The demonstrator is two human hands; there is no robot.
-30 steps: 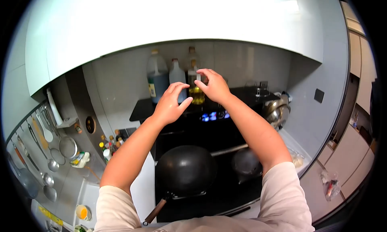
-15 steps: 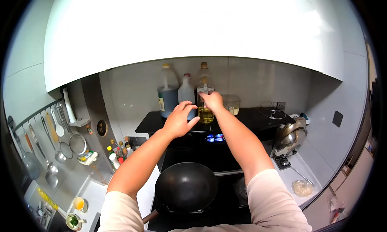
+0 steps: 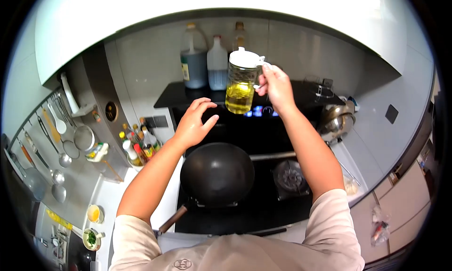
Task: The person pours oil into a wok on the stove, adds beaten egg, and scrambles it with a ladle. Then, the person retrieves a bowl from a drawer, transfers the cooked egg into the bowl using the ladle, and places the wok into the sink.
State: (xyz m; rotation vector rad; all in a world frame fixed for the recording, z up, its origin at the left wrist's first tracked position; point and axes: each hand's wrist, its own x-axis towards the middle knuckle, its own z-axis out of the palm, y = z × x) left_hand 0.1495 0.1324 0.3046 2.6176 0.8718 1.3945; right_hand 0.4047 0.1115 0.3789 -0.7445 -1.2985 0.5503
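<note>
My right hand (image 3: pixel 277 86) grips the white handle of a clear oil jug (image 3: pixel 240 85), which has a white lid and yellow oil in its lower half. The jug is held upright in the air in front of the black shelf. To its left, my left hand (image 3: pixel 193 122) hovers with fingers apart and thumb out, touching nothing. Below both hands a black wok (image 3: pixel 217 173) sits on the left burner, its wooden handle (image 3: pixel 173 218) pointing toward me at the lower left.
Large bottles of dark liquid (image 3: pixel 193 66) and a smaller jug (image 3: pixel 217 66) stand on the black shelf (image 3: pixel 176 97). The right burner (image 3: pixel 291 178) is bare. Seasoning bottles (image 3: pixel 140 146) crowd the left corner. A cup with yellow content (image 3: pixel 95 214) and a cup of chopped greens (image 3: pixel 92 239) sit on the left counter.
My right hand has lifted the oil jug off the shelf and brought it nearer to me. My left hand stays raised and open. The view has tilted downward, showing more of the wok.
</note>
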